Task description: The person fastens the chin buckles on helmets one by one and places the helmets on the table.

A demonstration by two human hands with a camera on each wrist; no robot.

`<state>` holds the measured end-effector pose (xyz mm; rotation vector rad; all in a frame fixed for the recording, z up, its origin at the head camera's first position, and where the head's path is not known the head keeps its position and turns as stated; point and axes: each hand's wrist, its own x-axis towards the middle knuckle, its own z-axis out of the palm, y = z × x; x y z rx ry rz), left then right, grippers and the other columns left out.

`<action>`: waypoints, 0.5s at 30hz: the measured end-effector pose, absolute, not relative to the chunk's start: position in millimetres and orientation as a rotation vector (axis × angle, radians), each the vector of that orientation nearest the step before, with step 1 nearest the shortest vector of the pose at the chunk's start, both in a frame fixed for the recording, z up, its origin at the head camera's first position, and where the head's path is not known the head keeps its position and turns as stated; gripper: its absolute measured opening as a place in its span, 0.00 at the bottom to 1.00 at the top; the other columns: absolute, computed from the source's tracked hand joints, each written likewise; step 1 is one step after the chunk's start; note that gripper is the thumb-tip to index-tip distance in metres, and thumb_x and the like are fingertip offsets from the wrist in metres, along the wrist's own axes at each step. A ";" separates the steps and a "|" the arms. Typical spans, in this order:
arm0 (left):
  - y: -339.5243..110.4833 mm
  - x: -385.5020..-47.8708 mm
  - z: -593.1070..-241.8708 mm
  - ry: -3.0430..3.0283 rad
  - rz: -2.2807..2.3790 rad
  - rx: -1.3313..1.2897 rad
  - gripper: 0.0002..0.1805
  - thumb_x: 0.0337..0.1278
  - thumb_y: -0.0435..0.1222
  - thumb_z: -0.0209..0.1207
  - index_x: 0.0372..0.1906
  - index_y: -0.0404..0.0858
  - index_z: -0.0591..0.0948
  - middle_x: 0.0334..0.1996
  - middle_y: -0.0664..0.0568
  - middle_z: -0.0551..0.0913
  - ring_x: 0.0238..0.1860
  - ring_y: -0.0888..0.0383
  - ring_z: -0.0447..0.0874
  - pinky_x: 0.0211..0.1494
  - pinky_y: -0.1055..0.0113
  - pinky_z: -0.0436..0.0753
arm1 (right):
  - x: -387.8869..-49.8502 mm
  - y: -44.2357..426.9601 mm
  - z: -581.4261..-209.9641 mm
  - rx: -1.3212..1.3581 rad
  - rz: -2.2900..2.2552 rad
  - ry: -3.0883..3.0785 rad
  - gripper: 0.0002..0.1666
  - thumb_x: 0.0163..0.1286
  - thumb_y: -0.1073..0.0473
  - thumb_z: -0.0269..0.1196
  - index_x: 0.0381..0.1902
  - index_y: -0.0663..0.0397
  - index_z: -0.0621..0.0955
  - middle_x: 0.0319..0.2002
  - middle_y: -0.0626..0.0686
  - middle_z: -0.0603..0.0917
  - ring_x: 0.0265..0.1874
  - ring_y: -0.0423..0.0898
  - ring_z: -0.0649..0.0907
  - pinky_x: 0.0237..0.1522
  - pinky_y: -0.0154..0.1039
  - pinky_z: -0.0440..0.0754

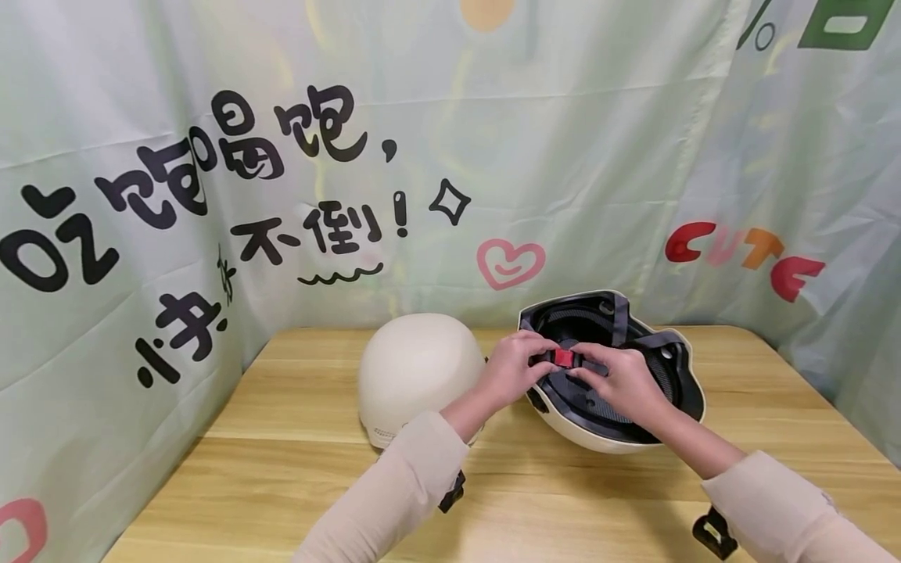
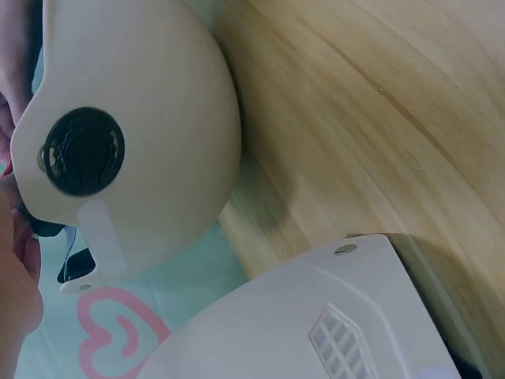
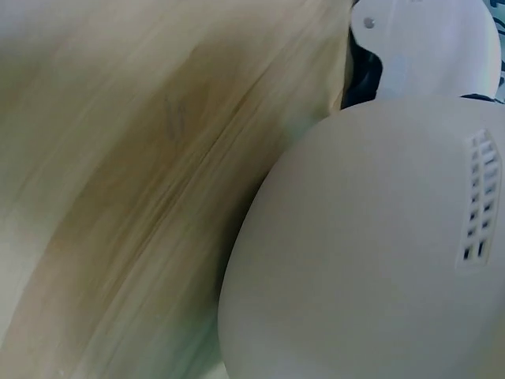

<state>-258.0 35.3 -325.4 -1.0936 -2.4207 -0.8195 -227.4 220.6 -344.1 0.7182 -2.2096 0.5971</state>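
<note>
A cream helmet (image 1: 587, 442) lies upside down on the table, its black padded inside facing up. Over its opening, both hands hold the chin strap's red and black buckle (image 1: 564, 358). My left hand (image 1: 508, 369) pinches the buckle's left end between thumb and fingers, while my right hand (image 1: 625, 381) pinches the right end. Whether the two halves are latched cannot be told. In the left wrist view, the left hand (image 2: 17, 288) is at the edge beside the helmet's round black knob (image 2: 84, 151). The right wrist view shows the shell (image 3: 355, 237) but no hand.
A second cream helmet (image 1: 418, 367) stands dome up just left of the overturned one. The wooden table (image 1: 281, 469) reaches back to a printed cloth curtain (image 1: 598, 172). Black wrist-strap pieces (image 1: 714, 533) hang under the sleeves.
</note>
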 end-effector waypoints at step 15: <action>32.0 -260.2 -329.0 -2.470 -0.967 -0.923 0.24 0.53 0.41 0.63 0.57 0.40 0.77 0.53 0.49 0.81 0.59 0.52 0.73 0.62 0.64 0.73 | -236.7 223.1 -332.2 0.598 0.569 -2.300 0.17 0.48 0.68 0.71 0.38 0.64 0.81 0.31 0.60 0.86 0.28 0.51 0.85 0.28 0.46 0.80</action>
